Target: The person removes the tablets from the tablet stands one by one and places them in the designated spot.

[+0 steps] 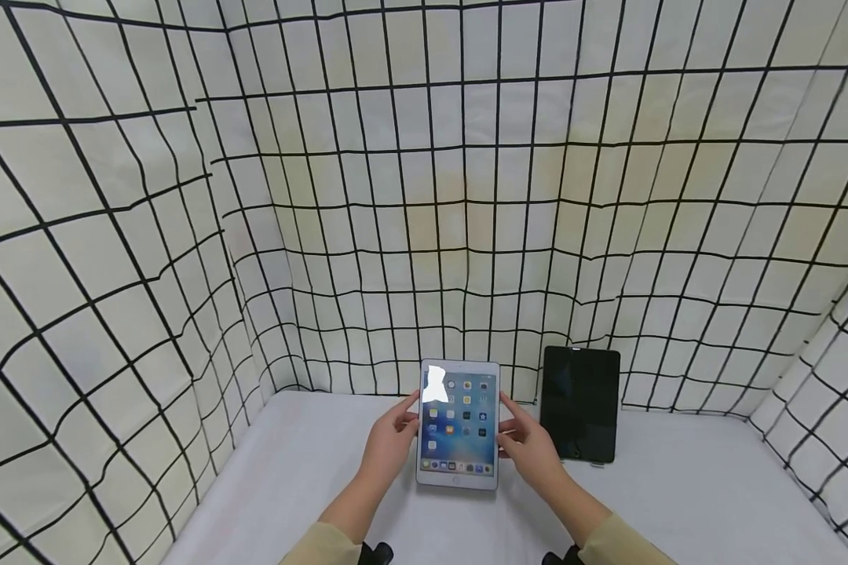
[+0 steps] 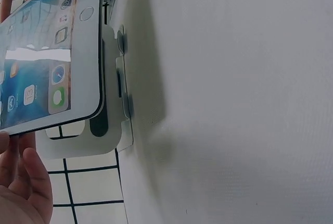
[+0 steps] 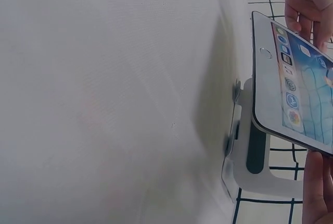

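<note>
A white tablet (image 1: 459,428) with its home screen lit is held by both hands at its two long sides. My left hand (image 1: 390,441) grips the left edge, and my right hand (image 1: 530,443) grips the right edge. Behind and below the tablet, the left wrist view shows a white stand (image 2: 113,143) with a dark pad (image 2: 99,125). The same stand (image 3: 242,177) appears in the right wrist view. The tablet's lower end lies over the stand's front, tilted; whether it rests on it I cannot tell. Parts of the fingers behind the tablet are hidden.
A black tablet (image 1: 581,404) with a dark screen stands tilted to the right, close to my right hand. White cloth covers the table (image 1: 311,463). White walls with a black grid (image 1: 424,196) rise at the back and both sides.
</note>
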A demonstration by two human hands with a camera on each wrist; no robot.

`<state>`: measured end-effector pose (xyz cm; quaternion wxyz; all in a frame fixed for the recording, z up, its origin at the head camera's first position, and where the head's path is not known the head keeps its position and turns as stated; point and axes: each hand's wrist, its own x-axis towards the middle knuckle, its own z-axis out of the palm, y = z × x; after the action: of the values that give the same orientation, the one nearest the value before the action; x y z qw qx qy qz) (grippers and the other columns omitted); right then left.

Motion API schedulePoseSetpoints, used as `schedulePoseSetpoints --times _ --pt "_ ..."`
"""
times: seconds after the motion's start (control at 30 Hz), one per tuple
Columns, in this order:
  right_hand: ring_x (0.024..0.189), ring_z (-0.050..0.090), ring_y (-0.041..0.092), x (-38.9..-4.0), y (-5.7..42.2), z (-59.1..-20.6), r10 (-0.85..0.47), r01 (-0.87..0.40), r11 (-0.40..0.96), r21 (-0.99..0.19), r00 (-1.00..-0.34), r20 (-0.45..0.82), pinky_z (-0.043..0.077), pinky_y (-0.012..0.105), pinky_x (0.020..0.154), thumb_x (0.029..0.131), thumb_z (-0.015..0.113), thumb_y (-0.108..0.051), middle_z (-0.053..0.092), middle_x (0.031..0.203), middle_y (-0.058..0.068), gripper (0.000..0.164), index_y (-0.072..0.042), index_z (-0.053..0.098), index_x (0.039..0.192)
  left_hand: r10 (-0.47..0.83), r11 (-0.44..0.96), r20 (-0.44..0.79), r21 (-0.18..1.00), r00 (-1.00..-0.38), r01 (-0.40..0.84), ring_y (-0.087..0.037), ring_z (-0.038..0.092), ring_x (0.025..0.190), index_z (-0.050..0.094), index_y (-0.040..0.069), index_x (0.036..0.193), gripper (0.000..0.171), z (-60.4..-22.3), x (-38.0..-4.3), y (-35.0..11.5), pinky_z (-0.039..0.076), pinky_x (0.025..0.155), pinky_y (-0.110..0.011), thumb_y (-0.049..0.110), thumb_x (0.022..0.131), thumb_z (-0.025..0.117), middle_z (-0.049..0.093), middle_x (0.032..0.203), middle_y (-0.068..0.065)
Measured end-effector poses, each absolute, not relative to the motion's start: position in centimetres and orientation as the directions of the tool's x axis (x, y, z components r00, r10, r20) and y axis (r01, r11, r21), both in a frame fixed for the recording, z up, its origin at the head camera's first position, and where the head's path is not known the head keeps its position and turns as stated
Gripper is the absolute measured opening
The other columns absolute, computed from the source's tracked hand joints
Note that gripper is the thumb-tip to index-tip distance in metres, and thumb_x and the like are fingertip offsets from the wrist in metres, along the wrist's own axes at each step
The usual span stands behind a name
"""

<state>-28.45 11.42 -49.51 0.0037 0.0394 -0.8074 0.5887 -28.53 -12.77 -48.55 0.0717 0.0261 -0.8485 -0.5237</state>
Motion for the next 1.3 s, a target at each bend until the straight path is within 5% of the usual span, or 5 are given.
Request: schedulePoseSetpoints --times 0.33,1.3 --pt "0.089 0.063 0.021 -27.1 11.9 -48.7 -0.055 -0.041 0.290 -0.956 -0.998 0.026 0.059 0.036 0.076 0.094 0.063 -0.001 0.061 0.102 0.009 0.071 -0.028 0.038 0.154 -0.103 0.420 0.070 0.907 -0.992 0.020 -0.023 0.063 0.108 0.053 0.027 0.144 0.049 -47.3 -26.7 -12.5 0.052 0.093 -0.044 0.012 0.098 0.061 0.067 0.107 -0.001" --pt "0.087 0.062 0.021 -24.5 12.5 -48.8 -0.116 0.007 0.237 -0.971 -0.993 -0.035 0.059 0.037 0.074 0.093 0.064 0.001 0.062 0.099 0.010 0.070 -0.023 0.038 0.154 -0.054 0.407 0.041 0.913 -0.998 0.016 -0.016 0.064 0.091 0.053 0.020 0.144 0.050 -47.0 -23.5 -13.0 0.054 0.080 -0.037 0.012 0.096 0.063 0.067 0.105 -0.004"
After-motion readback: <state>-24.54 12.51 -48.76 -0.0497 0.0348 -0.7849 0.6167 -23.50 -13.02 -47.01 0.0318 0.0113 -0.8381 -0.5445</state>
